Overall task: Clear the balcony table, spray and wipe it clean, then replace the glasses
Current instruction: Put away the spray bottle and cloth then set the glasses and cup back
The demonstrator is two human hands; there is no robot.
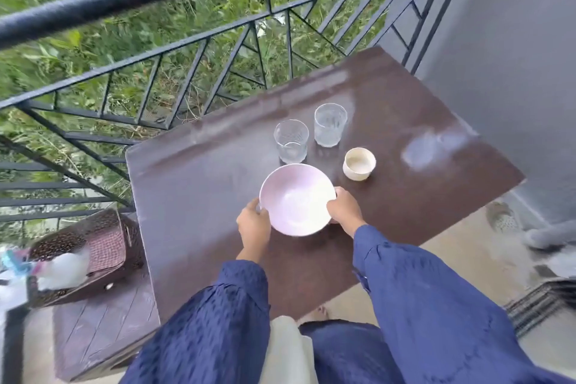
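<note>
A pale pink bowl (297, 198) is over the middle of the dark brown balcony table (199, 184). My left hand (254, 223) grips its left rim and my right hand (344, 207) grips its right rim. Whether the bowl touches the table I cannot tell. Just beyond the bowl stand two clear glasses, one on the left (291, 141) and one further back on the right (330, 124). A small cream cup (359, 163) stands to the right of the bowl. All three are upright and apart from my hands.
A black metal railing (199, 50) runs along the table's far side, with greenery beyond. A grey wall (511, 50) stands at the right. A brown woven basket (93, 246) holding a white item sits on a low bench (103, 327) at the left.
</note>
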